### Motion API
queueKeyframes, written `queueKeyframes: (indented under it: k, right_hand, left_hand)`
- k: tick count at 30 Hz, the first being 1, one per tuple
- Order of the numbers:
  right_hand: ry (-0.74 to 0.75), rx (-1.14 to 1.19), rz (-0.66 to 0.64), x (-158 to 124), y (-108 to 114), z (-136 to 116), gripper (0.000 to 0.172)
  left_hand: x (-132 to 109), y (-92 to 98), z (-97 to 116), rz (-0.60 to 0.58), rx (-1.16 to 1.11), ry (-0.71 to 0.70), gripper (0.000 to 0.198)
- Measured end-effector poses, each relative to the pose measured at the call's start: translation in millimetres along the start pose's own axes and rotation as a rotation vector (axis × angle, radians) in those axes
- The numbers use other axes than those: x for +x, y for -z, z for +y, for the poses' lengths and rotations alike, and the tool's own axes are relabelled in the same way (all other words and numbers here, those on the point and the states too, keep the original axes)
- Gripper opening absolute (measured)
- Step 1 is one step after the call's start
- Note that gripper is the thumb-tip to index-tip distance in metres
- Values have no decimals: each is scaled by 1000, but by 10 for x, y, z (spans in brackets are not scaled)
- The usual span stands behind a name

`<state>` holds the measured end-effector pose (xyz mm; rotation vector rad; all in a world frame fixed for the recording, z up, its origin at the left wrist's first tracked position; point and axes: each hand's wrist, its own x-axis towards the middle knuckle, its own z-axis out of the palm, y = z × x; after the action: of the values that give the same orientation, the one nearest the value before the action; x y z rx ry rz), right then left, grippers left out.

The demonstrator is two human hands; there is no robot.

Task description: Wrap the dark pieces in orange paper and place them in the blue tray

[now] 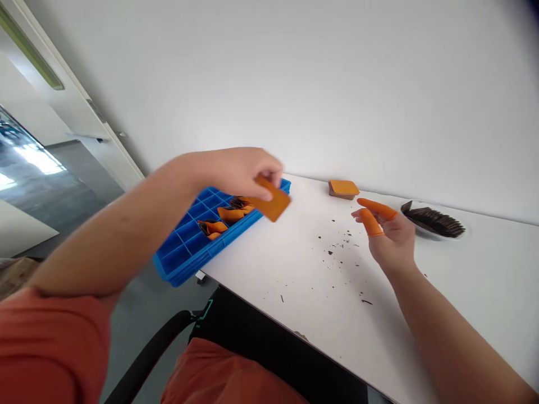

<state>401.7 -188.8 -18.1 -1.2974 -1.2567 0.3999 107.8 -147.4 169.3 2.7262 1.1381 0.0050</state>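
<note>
My left hand (248, 171) pinches a thin orange rectangular piece (274, 203), perhaps leather, above the near edge of a blue divided tray (179, 261). Several folded orange pieces (231, 214) with dark insides sit in the tray's compartments. Over the table, my right hand (391, 235) has its thumb and index finger stretched out and apart, both wearing orange finger cots. Nothing shows between those fingers. Just beyond them lies a stack of orange rectangular pieces (343, 188) with brown sides.
Dark, thin pieces fan out on a clear plate (438, 220) at the right. Dark crumbs (330, 252) are scattered across the white table (295, 269). A pale wall (320, 84) rises behind it. A black chair armrest (155, 348) stands near the front.
</note>
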Motion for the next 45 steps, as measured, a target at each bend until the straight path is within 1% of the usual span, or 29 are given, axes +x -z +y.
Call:
queueKeyframes:
  k: [2, 3, 5, 7, 9, 12, 14, 17, 22, 23, 26, 27, 28, 29, 30, 33, 34, 38, 42, 45]
  right_hand:
    - [-40, -38, 3, 2, 3, 24, 39]
    - [-52, -57, 0, -1, 3, 35, 39]
    - [-59, -89, -15, -15, 0, 50, 38]
    - [-55, -122, -30, -35, -6, 53, 37]
    - [-50, -151, -48, -56, -15, 47, 36]
    - [-67, -174, -77, -81, -27, 39, 38]
    - [-77, -181, -85, -87, -30, 47, 40]
    - [-71, -206, -81, -82, -24, 79, 39]
    - [-82, -220, -82, -87, -20, 106, 41]
    - [-82, -221, -79, -93, -24, 103, 41]
    - [-67, -230, -67, -107, -39, 93, 40]
    - [-61, -233, -66, -109, -42, 94, 40]
    - [-56, -237, -67, -109, -44, 100, 39]
    - [-52, -240, -72, -106, -43, 111, 39]
    - [-47, -245, -76, -101, -40, 126, 39]
    - [-32, -265, -91, -81, -28, 179, 40]
    - [-28, -273, -94, -76, -24, 194, 40]
    - [-41, -297, -107, -74, -19, 216, 40]
    - [-86, -310, -123, -93, -24, 195, 41]
    - [-107, -314, -134, -106, -34, 187, 39]
  left_hand:
    - [-284, -32, -298, -90, -44, 115, 23]
    - [-416, -84, -458, -106, -56, 171, 23]
    - [-645, -248, -765, -135, -66, 245, 24]
    - [-815, -459, -1014, -112, -91, 275, 25]
    - [-919, -669, -1167, -54, -143, 263, 25]
    - [-956, -899, -1231, 63, -184, 240, 26]
    - [-932, -976, -1216, 143, -180, 220, 26]
    - [-881, -1009, -1212, 262, -179, 185, 24]
    - [-841, -1056, -1313, 413, -229, 163, 25]
    - [-835, -1077, -1325, 466, -247, 161, 24]
    - [-812, -1142, -1298, 688, -271, 157, 21]
    - [-804, -1157, -1274, 750, -266, 158, 19]
    - [-800, -1167, -1248, 784, -254, 163, 17]
    - [-798, -1171, -1225, 777, -242, 169, 16]
    - [-801, -1169, -1209, 730, -235, 176, 16]
    - [-839, -1144, -1222, 519, -241, 212, 21]
    - [-858, -1134, -1241, 477, -249, 229, 22]
    - [-925, -1103, -1305, 416, -258, 251, 27]
    - [-919, -1088, -1305, 229, -188, 258, 31]
    - [-885, -1052, -1305, 107, -179, 263, 40]
